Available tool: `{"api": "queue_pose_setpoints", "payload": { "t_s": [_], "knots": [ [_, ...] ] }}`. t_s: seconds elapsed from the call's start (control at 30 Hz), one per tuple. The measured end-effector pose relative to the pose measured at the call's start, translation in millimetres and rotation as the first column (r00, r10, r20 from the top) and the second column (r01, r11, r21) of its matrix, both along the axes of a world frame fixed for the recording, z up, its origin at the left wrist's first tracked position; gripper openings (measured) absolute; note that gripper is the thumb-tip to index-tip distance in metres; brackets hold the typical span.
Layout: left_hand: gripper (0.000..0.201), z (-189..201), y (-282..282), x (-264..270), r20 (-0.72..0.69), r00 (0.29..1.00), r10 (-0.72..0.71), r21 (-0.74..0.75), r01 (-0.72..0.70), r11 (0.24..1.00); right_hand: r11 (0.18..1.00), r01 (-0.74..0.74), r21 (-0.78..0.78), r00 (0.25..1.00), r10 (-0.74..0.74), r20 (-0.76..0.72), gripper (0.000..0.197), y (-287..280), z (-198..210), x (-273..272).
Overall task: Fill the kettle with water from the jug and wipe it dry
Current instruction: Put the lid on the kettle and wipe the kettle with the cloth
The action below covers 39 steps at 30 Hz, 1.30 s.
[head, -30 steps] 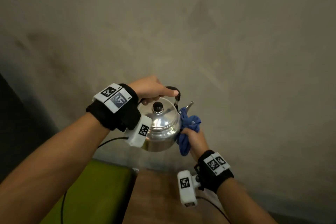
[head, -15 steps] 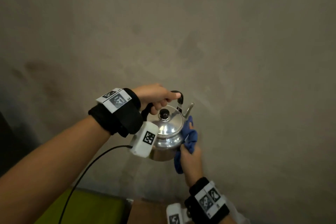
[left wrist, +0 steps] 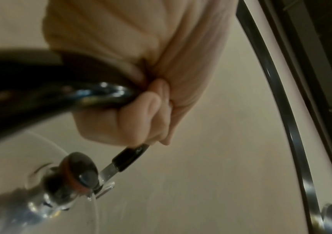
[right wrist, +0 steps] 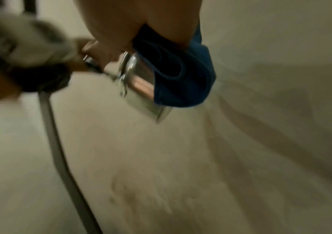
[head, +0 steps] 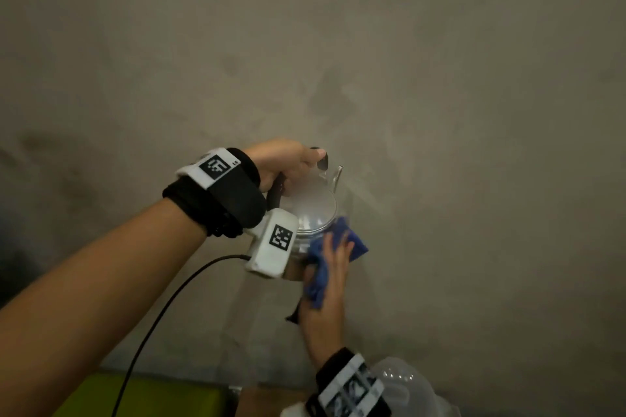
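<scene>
A shiny steel kettle [head: 313,210] with its lid on hangs in the air in front of a grey wall. My left hand [head: 284,159] grips its black handle [left wrist: 130,156] from above, fingers curled round it [left wrist: 139,117]. The black lid knob [left wrist: 81,172] sits just below that fist. My right hand [head: 330,267] holds a blue cloth [head: 354,245] against the kettle's near right side, fingers laid over it. In the right wrist view the cloth [right wrist: 183,76] covers part of the kettle's wall [right wrist: 141,90]. A clear plastic jug [head: 406,382] shows at the bottom right, partly hidden by my right wrist.
A green surface [head: 135,396] lies at the bottom left, with a strip of wooden table [head: 264,404] beside it. A black cable [head: 169,305] hangs from my left wrist camera. The grey wall [head: 440,112] stands close behind the kettle.
My right hand has slid the blue cloth from beside the spout down to the kettle's lower right side. The jug has come into view at the bottom right.
</scene>
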<state>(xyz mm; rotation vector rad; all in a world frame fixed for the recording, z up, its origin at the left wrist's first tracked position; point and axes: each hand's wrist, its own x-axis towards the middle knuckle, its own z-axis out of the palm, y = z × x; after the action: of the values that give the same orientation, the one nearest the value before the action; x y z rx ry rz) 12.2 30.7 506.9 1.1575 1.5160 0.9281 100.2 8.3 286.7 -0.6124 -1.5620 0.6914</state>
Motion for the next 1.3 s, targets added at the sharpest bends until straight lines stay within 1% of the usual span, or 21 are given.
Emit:
{"api": "queue_pose_setpoints", "payload": {
  "t_s": [0.03, 0.1, 0.2, 0.27, 0.3, 0.37, 0.4, 0.43, 0.5, 0.57, 0.63, 0.7, 0.77, 0.83, 0.87, 0.9, 1.0, 1.07, 1.13, 1.2, 1.3],
  "knots": [
    [0.035, 2, 0, 2, 0.006, 1.0, -0.008, 0.001, 0.008, 1.0, 0.991, -0.025, 0.131, 0.992, 0.009, 0.122, 0.059, -7, -7, -4],
    [0.035, 3, 1, 7, 0.03, 0.999, -0.024, 0.004, 0.024, 1.0, 0.931, 0.002, 0.364, 0.917, -0.147, 0.37, 0.061, -4, -25, -8],
    [0.035, 4, 2, 11, 0.102, 0.994, -0.031, 0.007, 0.03, 1.0, 0.843, 0.229, 0.486, 0.849, -0.417, 0.325, 0.063, 20, -22, -3],
    [0.035, 6, 1, 13, 0.135, 0.99, -0.027, 0.019, 0.025, 1.0, 0.833, 0.359, 0.42, 0.865, -0.466, 0.186, 0.072, 32, -8, 11],
    [0.035, 7, 0, 15, 0.144, 0.989, -0.026, 0.03, 0.022, 0.999, 0.889, 0.351, 0.293, 0.911, -0.397, 0.114, 0.07, 36, 3, 17],
    [0.036, 9, 0, 20, 0.163, 0.986, -0.032, 0.049, 0.024, 0.998, 0.984, 0.168, -0.065, 0.975, -0.175, -0.136, 0.059, 39, 20, 23],
    [0.037, 9, 0, 22, 0.173, 0.984, -0.04, 0.053, 0.032, 0.998, 0.982, 0.077, -0.173, 0.97, -0.113, -0.213, 0.057, 36, 24, 23],
    [0.038, 8, 1, 25, 0.183, 0.982, -0.047, 0.052, 0.038, 0.998, 0.985, 0.084, -0.154, 0.979, -0.11, -0.171, 0.058, 29, 22, 22],
    [0.038, 5, 4, 28, 0.219, 0.975, -0.042, 0.046, 0.033, 0.998, 0.98, 0.15, 0.131, 0.982, -0.163, 0.093, 0.068, 10, 0, 13],
    [0.037, -1, 7, 28, 0.279, 0.96, -0.02, 0.044, 0.008, 0.999, 0.901, 0.141, 0.411, 0.873, -0.309, 0.377, 0.079, 0, -29, 7],
    [0.036, -5, 9, 26, 0.332, 0.943, 0.005, 0.041, -0.02, 0.999, 0.81, 0.181, 0.557, 0.777, -0.465, 0.424, 0.084, 7, -45, 7],
    [0.035, -8, 9, 22, 0.387, 0.922, 0.026, 0.035, -0.043, 0.998, 0.771, 0.252, 0.585, 0.776, -0.522, 0.354, 0.078, 21, -43, 14],
    [0.036, -9, 9, 20, 0.408, 0.913, 0.025, 0.032, -0.042, 0.999, 0.813, 0.301, 0.499, 0.852, -0.464, 0.242, 0.062, 33, -34, 24],
    [0.035, -9, 9, 23, 0.382, 0.924, 0.01, 0.044, -0.029, 0.999, 0.95, 0.269, 0.162, 0.96, -0.278, 0.04, 0.057, 38, -19, 29],
    [0.035, -8, 9, 25, 0.361, 0.933, -0.001, 0.052, -0.019, 0.998, 0.977, 0.213, 0.003, 0.976, -0.212, -0.04, 0.059, 36, -10, 27],
    [0.035, -8, 9, 28, 0.337, 0.941, -0.012, 0.055, -0.007, 0.998, 0.985, 0.168, -0.049, 0.985, -0.17, -0.04, 0.062, 31, -6, 25],
    [0.034, -8, 8, 30, 0.237, 0.97, -0.043, 0.033, 0.037, 0.999, 0.944, 0.134, 0.302, 0.935, -0.221, 0.277, 0.079, 15, -27, 18],
    [0.033, -9, 5, 25, 0.17, 0.984, -0.061, 0.011, 0.06, 0.998, 0.904, 0.105, 0.414, 0.911, -0.254, 0.323, 0.075, 18, -39, 21],
    [0.032, -10, 3, 17, 0.129, 0.989, -0.073, -0.004, 0.074, 0.997, 0.955, 0.079, 0.287, 0.986, -0.117, 0.118, 0.061, 21, -27, 25],
    [0.031, -8, 0, 11, 0.05, 0.995, -0.091, -0.018, 0.092, 0.996, 0.996, -0.052, -0.069, 0.971, 0.034, -0.237, 0.062, 32, -8, 32],
    [0.032, -4, -6, 8, -0.264, 0.957, -0.121, 0.014, 0.129, 0.992, 0.823, -0.319, -0.47, 0.832, 0.005, -0.555, 0.041, 59, 16, 44]
  ]
}}
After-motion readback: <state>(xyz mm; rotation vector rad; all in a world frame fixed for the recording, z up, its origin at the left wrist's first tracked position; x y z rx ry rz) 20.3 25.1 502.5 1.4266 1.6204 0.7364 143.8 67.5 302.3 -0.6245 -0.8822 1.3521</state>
